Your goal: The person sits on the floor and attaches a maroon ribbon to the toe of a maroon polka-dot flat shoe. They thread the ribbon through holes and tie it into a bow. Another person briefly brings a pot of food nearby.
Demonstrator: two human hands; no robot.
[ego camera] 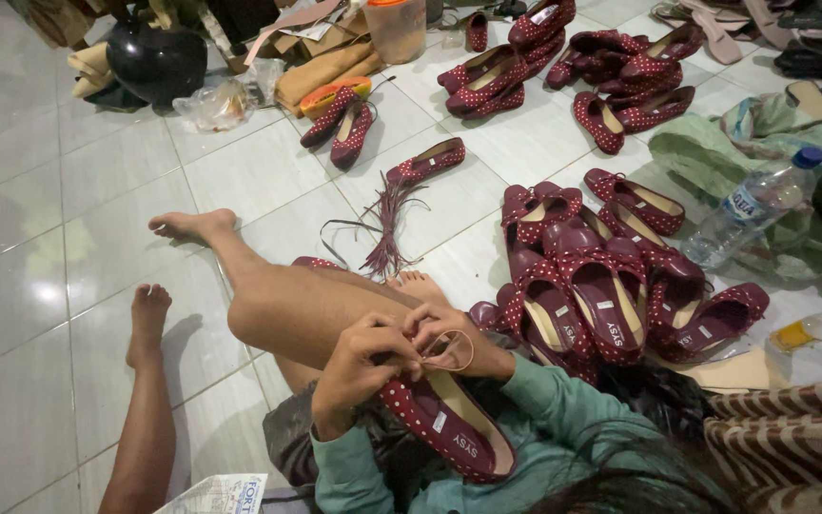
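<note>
**Both hands at the toe of a polka-dot flat**

The person sits on the tiled floor (40, 190), a dark red white-dotted shoe (449, 424) lying across the lap at about 6 o'clock in the view. The left hand (359, 366) grips the toe, fingers curled. The right hand (444, 333) pinches a thin tan loop (457, 354) just above the shoe's opening. A heap of matching shoes (601, 286) lies at 3 o'clock, more pairs at 12 to 1 o'clock. A bundle of red strips (387, 224) rests near the knee. A plastic water bottle (753, 205) lies at 2 o'clock.
</note>
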